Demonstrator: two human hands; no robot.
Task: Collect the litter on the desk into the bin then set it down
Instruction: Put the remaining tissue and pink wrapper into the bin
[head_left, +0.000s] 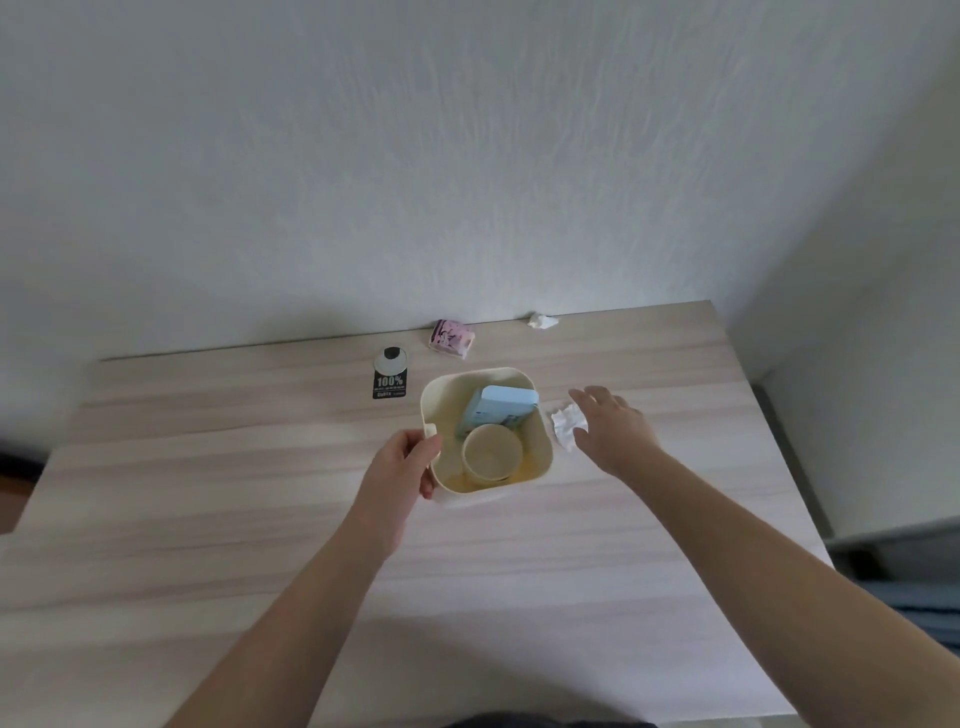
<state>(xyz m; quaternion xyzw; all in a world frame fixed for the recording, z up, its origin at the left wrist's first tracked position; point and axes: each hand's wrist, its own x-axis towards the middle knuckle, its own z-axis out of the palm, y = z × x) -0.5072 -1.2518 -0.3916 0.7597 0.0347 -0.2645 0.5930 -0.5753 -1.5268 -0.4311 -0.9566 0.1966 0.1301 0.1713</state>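
left hand (402, 465) grips bin (540, 457), right hand (613, 428) over tissue (563, 422)

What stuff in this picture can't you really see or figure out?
All from the head view:
- Small words on the black tag: too small below "100%".
- Bottom of the cream bin: hidden by the paper cup and blue box.
- Crumpled tissue: partly covered by the right hand, so any contact is unclear.
- Pink packet print: blurry.
- Left hand thumb: hidden behind the bin handle.
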